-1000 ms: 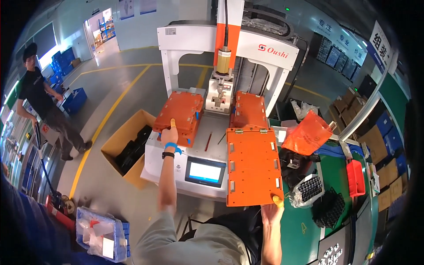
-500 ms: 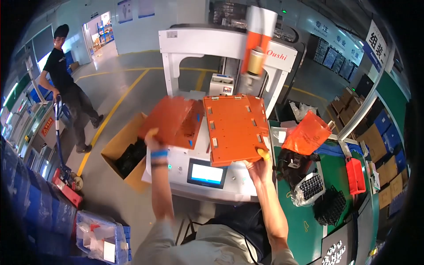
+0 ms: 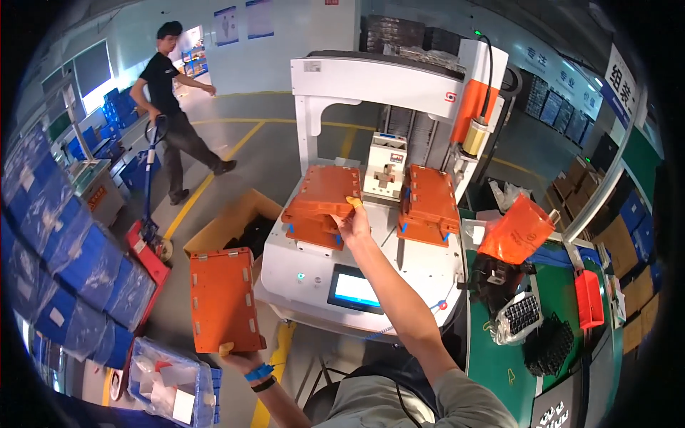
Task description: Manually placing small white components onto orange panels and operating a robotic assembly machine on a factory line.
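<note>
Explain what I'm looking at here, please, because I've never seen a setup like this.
You're looking down from a wide fisheye camera on a person's head, so straight edges look bent. The hands are that person's own. The left hand holds a flat orange panel out to the left. The right hand holds the near right corner of another orange panel at the left side of a white machine. A third orange piece sits on the machine's right, and a lit screen faces the person.
</note>
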Motion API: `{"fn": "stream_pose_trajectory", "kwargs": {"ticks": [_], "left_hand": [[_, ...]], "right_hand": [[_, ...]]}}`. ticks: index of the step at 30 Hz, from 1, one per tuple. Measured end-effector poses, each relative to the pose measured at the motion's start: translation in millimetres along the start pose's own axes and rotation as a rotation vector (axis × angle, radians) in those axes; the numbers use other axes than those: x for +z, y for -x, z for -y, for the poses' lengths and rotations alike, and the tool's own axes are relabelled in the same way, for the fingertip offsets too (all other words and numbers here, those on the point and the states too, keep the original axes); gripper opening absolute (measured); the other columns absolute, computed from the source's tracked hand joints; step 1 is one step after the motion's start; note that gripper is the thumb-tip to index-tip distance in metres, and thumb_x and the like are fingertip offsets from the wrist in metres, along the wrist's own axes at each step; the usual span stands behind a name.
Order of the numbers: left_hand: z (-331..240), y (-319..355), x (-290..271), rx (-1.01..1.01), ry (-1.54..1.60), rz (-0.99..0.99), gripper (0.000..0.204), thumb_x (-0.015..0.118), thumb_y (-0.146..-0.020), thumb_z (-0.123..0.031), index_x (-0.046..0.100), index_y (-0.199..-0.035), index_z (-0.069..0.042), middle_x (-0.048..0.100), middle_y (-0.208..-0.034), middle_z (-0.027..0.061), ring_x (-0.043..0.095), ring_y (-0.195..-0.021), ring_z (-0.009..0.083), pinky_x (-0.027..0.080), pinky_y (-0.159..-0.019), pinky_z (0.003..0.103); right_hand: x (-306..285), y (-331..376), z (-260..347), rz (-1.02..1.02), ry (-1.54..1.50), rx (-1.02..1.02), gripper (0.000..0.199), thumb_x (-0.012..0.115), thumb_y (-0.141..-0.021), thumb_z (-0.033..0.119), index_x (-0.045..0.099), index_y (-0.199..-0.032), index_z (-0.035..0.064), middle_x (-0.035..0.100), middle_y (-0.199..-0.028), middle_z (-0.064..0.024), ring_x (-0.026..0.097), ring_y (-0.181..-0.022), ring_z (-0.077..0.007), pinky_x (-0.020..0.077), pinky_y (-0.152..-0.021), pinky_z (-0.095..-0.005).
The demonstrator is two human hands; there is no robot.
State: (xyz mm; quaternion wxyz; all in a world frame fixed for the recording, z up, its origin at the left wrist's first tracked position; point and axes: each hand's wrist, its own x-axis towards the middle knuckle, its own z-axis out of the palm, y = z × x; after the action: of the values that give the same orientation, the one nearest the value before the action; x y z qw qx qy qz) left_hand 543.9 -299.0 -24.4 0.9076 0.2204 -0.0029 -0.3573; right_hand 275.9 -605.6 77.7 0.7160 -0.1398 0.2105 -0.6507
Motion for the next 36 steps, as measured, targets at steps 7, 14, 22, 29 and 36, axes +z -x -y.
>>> {"fn": "stream_pose_trajectory", "kwargs": {"ticks": [7,14,22,29,36], "left_hand": [[-7,2,-5,-0.03,0.025,0.002,0.066,0.06,-0.068,-0.019,0.056,-0.131,0.001,0.064,-0.126,0.0203,0.068,-0.103,0.0391,0.06,-0.083,0.052],[5,1,4,-0.031,0.009,-0.063,0.067,0.059,-0.066,-0.017,0.056,-0.13,0.001,0.064,-0.126,0.0207,0.067,-0.105,0.0399,0.059,-0.084,0.054],[-7,10,-17,-0.062,-0.038,-0.084,0.066,0.06,-0.068,-0.019,0.056,-0.131,0.0,0.065,-0.125,0.0199,0.067,-0.105,0.0398,0.059,-0.085,0.053],[-49,29,-82,-0.019,-0.043,0.017,0.065,0.059,-0.074,-0.02,0.053,-0.135,0.001,0.062,-0.13,0.0206,0.065,-0.109,0.0396,0.058,-0.087,0.056],[-109,48,-95,-0.015,-0.029,-0.035,0.069,0.06,-0.067,-0.02,0.055,-0.132,0.001,0.066,-0.123,0.0202,0.069,-0.101,0.0401,0.061,-0.081,0.054]], "right_hand": [[0,-32,-53,-0.114,-0.092,-0.069,0.042,0.065,-0.088,0.023,0.056,-0.129,0.0197,0.061,-0.131,0.0003,0.056,-0.125,-0.0216,0.0394,-0.108,-0.0479],[-9,-37,-39,-0.177,0.154,-0.004,0.045,0.067,-0.089,0.03,0.054,-0.13,0.0192,0.059,-0.132,-0.0014,0.058,-0.123,-0.026,0.0516,-0.096,-0.0453],[5,-2,-42,-0.134,-0.087,-0.046,0.042,0.066,-0.089,0.028,0.055,-0.129,0.0203,0.06,-0.131,-0.0002,0.058,-0.122,-0.0229,0.0511,-0.096,-0.0429],[27,60,-67,-0.157,0.107,0.296,0.04,0.065,-0.095,0.036,0.054,-0.125,0.0112,0.06,-0.124,-0.0176,0.06,-0.116,-0.038,0.0573,-0.095,-0.0541],[49,115,-118,-0.181,-0.374,0.14,0.018,0.062,-0.098,0.018,0.061,-0.113,0.0076,0.062,-0.115,-0.0189,0.067,-0.1,-0.0336,0.0631,-0.086,-0.0423]]}}
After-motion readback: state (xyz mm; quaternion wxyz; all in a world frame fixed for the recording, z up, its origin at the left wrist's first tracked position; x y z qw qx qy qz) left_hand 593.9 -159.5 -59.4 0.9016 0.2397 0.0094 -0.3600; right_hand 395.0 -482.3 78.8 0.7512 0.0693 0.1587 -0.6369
